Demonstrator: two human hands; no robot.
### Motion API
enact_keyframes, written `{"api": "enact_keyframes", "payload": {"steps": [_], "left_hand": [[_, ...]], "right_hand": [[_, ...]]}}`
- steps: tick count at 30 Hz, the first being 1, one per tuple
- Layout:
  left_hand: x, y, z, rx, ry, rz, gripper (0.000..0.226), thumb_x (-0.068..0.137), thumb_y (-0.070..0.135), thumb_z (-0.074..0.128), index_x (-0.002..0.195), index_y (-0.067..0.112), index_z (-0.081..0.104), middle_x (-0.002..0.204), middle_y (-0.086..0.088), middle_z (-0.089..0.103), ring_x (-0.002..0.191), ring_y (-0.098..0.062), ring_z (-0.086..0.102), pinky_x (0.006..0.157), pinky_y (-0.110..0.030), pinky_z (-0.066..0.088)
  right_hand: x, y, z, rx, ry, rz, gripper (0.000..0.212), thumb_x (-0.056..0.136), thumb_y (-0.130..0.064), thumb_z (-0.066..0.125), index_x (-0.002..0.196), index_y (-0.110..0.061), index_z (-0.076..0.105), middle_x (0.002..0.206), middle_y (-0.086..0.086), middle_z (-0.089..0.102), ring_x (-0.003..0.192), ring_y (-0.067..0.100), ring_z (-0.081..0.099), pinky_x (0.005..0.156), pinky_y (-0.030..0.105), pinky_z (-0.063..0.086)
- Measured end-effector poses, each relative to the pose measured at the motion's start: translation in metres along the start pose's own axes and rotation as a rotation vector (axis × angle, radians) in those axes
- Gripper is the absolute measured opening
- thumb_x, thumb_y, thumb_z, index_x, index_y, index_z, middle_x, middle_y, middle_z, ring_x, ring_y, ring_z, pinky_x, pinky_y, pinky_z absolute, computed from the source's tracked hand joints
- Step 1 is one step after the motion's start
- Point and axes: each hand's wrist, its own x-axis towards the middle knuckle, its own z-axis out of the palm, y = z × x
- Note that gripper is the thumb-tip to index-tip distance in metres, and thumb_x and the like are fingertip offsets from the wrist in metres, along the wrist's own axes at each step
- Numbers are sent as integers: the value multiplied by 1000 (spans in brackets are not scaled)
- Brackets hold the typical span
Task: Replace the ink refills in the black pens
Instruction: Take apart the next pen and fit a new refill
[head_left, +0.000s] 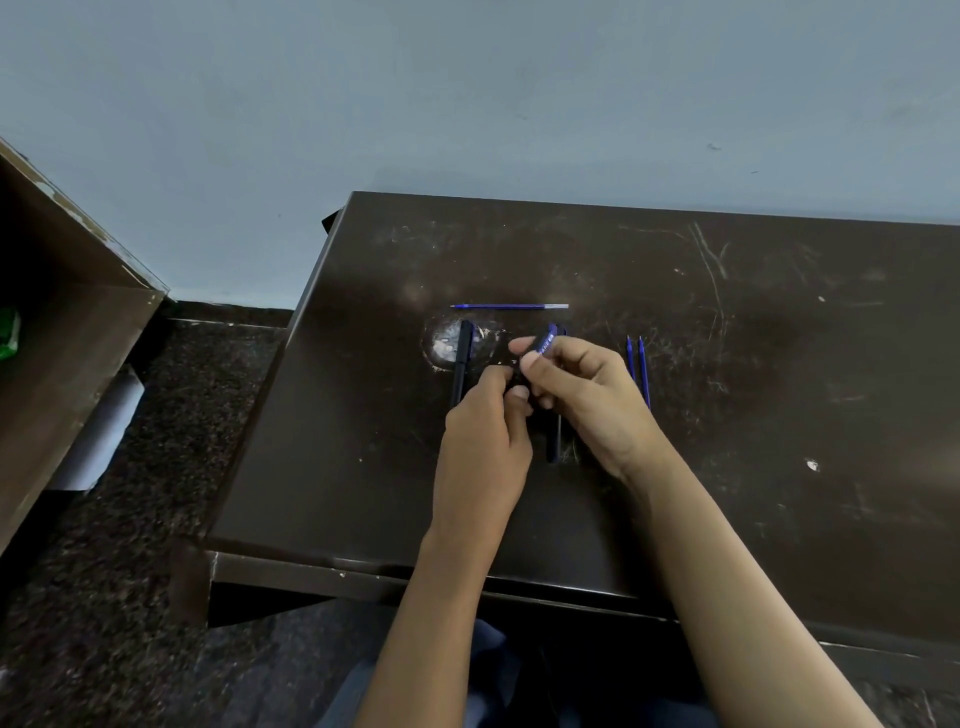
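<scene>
Both hands meet over the middle of the table (779, 364). I have the left hand (485, 415) curled round the lower, dark end of a pen, while the right hand (582, 387) pinches the blue-labelled upper part of the held pen (544, 345) between thumb and fingertips. I judge I am mid-way through one pen, twisting or pulling its barrel, though I cannot tell whether it is coming apart or going back together. Just left of my left hand lies a black pen (462, 364), capped and apparently untouched. Another dark pen (554, 436) lies under my right hand, partly hidden between the wrists. Beyond both hands, well clear of the fingertips, a single blue refill (509, 306) lies crosswise. I cannot say whether it is spent or fresh. Just right of my right hand a pair of blue refills (644, 371) lie side by side, partly behind the knuckles, seemingly waiting to go in. Most of the work looks ahead of me.
</scene>
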Motion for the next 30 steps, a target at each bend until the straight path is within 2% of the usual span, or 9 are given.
{"api": "enact_keyframes", "payload": {"steps": [3,6,14,18,21,23,26,28,30], "left_hand": [[-2,2,0,27,-17,-3,20,100,27,41,92,18,57,69,7,57,60,-7,55,54,-17,41],[-3,4,-2,65,6,-66,27,99,37,38,82,21,51,58,7,47,51,-8,46,48,-19,32],[-1,9,-6,108,-7,-158,32,97,44,38,73,26,49,55,6,42,52,-9,44,49,-22,30],[-1,8,-9,60,-21,-195,47,91,57,43,57,26,36,54,7,41,51,-8,42,50,-26,29],[-1,9,-11,62,-29,-191,50,88,63,42,57,24,37,53,6,43,50,-10,44,50,-25,31],[-1,12,-11,57,-33,-221,51,90,62,36,57,23,37,53,6,43,50,-9,43,49,-24,30],[-2,14,-13,41,1,-294,54,95,56,30,54,22,34,50,6,39,48,-9,39,48,-24,26],[-2,12,-15,14,71,-310,51,98,51,31,58,20,41,53,5,43,49,-9,41,48,-23,29],[0,8,-16,-62,134,-330,44,100,43,31,73,17,55,58,6,49,51,-6,47,47,-14,34]], "right_hand": [[2,-1,-4,65,86,-32,16,90,-10,63,102,-4,69,70,-2,60,59,9,47,64,20,46],[1,-1,-4,39,46,-31,14,88,-10,63,100,-5,70,72,1,61,60,8,47,66,20,45],[1,0,0,55,27,-16,12,90,-12,62,96,-6,69,69,0,61,60,8,48,66,22,44],[2,-6,2,145,-8,-31,15,93,-6,54,99,-8,68,80,0,68,65,7,54,66,18,47],[2,-8,3,153,-34,-65,17,94,-5,52,103,-8,66,85,1,68,72,9,58,72,25,47],[3,-6,5,146,18,-117,16,93,-5,53,104,-9,65,88,3,67,72,10,55,70,24,45],[7,-5,-1,284,233,-173,14,93,0,50,97,-8,60,84,1,66,68,10,51,65,20,45],[8,-6,-9,100,351,-193,10,90,-1,55,95,-8,60,79,1,63,68,12,53,69,22,47],[6,-4,-13,-211,334,-206,11,86,-1,61,94,-8,62,76,-1,58,67,11,51,70,23,45]]}}
